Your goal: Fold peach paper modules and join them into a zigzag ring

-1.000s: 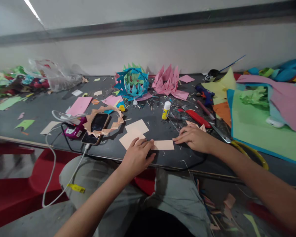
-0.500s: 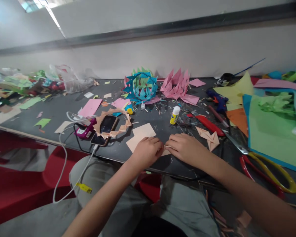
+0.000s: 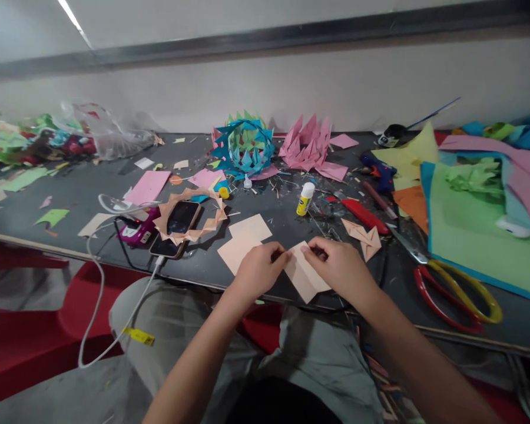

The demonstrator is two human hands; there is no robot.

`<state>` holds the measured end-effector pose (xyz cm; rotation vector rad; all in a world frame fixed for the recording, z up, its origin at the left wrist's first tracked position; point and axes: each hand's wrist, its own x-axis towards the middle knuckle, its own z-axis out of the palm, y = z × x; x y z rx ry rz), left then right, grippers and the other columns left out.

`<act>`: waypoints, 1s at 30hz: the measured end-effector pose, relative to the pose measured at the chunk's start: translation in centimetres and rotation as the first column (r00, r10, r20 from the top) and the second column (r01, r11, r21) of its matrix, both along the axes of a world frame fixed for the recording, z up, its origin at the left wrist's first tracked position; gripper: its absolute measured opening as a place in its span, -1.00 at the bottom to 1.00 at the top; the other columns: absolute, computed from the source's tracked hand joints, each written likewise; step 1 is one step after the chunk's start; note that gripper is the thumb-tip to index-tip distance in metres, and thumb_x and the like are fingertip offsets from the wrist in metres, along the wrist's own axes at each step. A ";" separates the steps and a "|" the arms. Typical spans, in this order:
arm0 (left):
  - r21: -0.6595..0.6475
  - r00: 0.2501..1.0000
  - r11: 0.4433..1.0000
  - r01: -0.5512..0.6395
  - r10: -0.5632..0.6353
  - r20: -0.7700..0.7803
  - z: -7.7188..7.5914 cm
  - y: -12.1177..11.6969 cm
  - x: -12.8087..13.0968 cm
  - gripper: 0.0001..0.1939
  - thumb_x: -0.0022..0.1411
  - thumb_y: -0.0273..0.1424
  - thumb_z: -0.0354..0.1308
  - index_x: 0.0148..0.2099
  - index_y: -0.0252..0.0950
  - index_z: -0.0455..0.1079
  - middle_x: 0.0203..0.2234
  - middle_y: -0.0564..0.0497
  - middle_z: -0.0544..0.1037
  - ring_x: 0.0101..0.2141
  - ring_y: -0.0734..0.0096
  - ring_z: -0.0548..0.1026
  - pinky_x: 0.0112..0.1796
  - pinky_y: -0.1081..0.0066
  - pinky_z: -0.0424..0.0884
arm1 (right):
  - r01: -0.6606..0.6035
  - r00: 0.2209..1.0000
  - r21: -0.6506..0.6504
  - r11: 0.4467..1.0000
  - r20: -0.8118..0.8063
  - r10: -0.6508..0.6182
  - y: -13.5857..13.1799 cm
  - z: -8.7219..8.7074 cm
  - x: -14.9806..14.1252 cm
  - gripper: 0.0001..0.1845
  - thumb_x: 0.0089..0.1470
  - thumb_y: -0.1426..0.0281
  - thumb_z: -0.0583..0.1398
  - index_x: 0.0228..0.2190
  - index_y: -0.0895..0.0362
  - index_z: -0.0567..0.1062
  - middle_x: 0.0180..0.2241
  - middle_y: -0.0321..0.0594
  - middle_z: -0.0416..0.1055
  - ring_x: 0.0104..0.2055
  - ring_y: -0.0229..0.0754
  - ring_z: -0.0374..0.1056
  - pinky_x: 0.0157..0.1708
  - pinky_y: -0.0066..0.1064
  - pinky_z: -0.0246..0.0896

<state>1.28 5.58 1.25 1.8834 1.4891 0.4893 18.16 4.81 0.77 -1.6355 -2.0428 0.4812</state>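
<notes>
A creased sheet of peach paper point(image 3: 304, 275) lies at the table's front edge, opened out along a fold. My left hand point(image 3: 265, 266) pinches its left edge between thumb and finger. At its upper right side, my right hand point(image 3: 335, 259) has thumb and fingers closed on the paper. Flat peach paper pieces point(image 3: 242, 238) rest just left of my left hand. Right of my right hand is a folded peach paper shape point(image 3: 363, 235). A glue stick point(image 3: 305, 199) with a white cap stands beyond the hands.
Scissors point(image 3: 424, 259) with red and yellow handles lie at right, beside stacked green paper point(image 3: 481, 229). A peach paper ring point(image 3: 189, 237) sits over a phone point(image 3: 170, 246) with a white cable. Blue point(image 3: 265, 141) and pink paper crowns point(image 3: 308, 144) stand near the wall, among scraps.
The peach paper between my hands now shows opened out with a crease, where before it was mostly hidden under them. My fingers have lifted off the tabletop. The view has shifted slightly.
</notes>
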 end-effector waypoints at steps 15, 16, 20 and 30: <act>0.281 0.872 0.954 -0.101 0.221 -0.438 -1.3 -1.9 1.8 -0.89 0.13 -0.34 0.03 -0.39 -0.24 0.33 -0.49 0.03 0.49 -0.46 0.35 0.43 -0.49 0.45 0.18 | -0.009 0.975 0.285 0.959 0.215 -0.055 -1.6 -3.6 -0.3 -0.83 0.06 0.42 0.08 -0.50 0.13 0.43 -0.50 -0.29 0.43 -0.48 -0.28 0.33 -0.53 -0.48 0.03; 0.328 0.878 0.943 -0.059 0.205 -0.432 -1.6 -2.0 1.8 -0.89 0.14 -0.36 0.03 -0.40 -0.25 0.32 -0.49 0.03 0.48 -0.44 0.35 0.43 -0.47 0.44 0.20 | -0.039 0.979 0.306 0.951 0.202 -0.025 -1.6 -3.7 -0.2 -0.84 0.07 0.43 0.07 -0.47 0.13 0.44 -0.47 -0.27 0.44 -0.44 -0.27 0.35 -0.49 -0.48 0.07; 0.470 0.915 0.877 0.102 0.103 -0.390 -2.6 -2.3 1.3 -0.88 0.17 -0.40 0.00 -0.38 -0.28 0.33 -0.46 0.00 0.47 -0.38 0.34 0.41 -0.36 0.40 0.28 | -0.166 0.978 0.356 0.920 0.179 0.108 -1.7 -4.1 0.4 -0.81 0.10 0.45 0.05 -0.37 0.14 0.47 -0.35 -0.22 0.47 -0.34 -0.24 0.36 -0.36 -0.45 0.18; 0.494 0.985 0.865 0.089 -0.003 -0.173 -3.3 -3.4 0.3 -0.82 0.13 -0.40 0.10 -0.18 -0.32 0.33 -0.33 -0.04 0.50 -0.30 0.32 0.42 -0.24 0.32 0.35 | -0.300 0.947 0.294 0.908 0.204 0.247 -2.0 -4.0 1.2 -0.78 0.13 0.47 0.01 -0.33 0.16 0.46 -0.38 -0.19 0.42 -0.34 -0.24 0.34 -0.34 -0.43 0.26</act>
